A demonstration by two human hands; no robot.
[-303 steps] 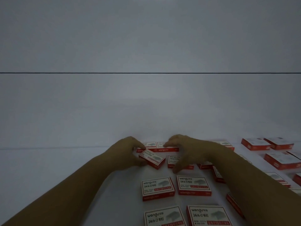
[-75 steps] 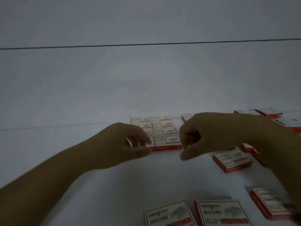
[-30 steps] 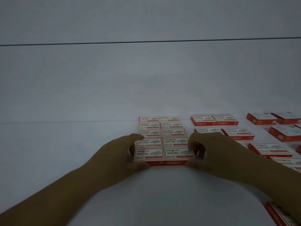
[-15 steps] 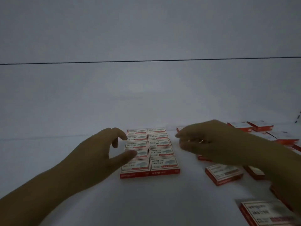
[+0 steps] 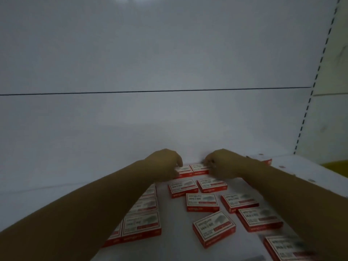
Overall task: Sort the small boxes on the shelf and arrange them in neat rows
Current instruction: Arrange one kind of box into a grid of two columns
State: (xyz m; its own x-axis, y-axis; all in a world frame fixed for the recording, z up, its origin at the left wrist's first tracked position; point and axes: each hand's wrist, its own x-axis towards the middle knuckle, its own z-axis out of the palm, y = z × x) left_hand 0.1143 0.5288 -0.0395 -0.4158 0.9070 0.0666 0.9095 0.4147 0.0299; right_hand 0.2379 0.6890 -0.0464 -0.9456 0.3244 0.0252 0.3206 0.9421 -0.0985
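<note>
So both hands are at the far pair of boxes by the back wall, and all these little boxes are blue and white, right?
Not quite. The head view shows the left hand and right hand at the far pair of boxes by the back wall, but the boxes are red and white, not blue.

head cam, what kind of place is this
Probably a shop or stockroom shelf: a white shelf with a slotted upright at the right, and many identical red-and-white boxes being lined up.
</note>
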